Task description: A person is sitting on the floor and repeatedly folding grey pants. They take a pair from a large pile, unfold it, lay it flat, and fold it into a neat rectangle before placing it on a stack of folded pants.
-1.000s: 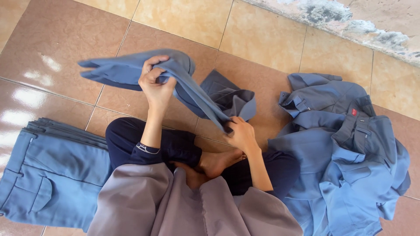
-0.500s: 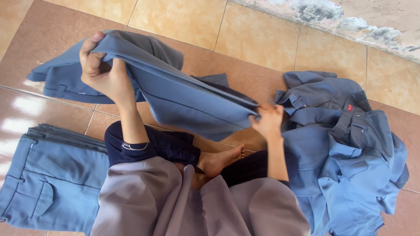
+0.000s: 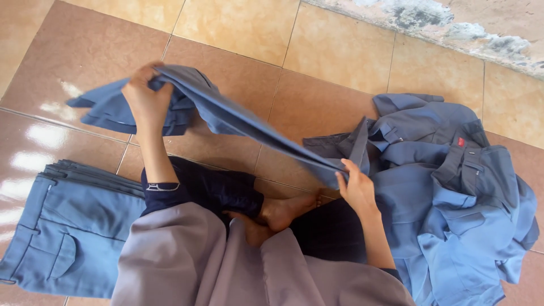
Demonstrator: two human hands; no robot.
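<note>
Two hands stretch a blue-grey garment (image 3: 238, 122) above the crossed legs: left hand (image 3: 146, 99) and right hand (image 3: 356, 187) pinch its ends. Left of the legs, folded trousers (image 3: 68, 232) lie finished; right, an unfolded pile (image 3: 453, 198) remains.

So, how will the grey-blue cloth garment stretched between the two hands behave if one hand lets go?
Probably floppy: the grey-blue cloth garment sags between the left hand and right hand. Likely light, since fingers alone hold it up. The loose end would probably drop limply onto the tiled floor.
</note>
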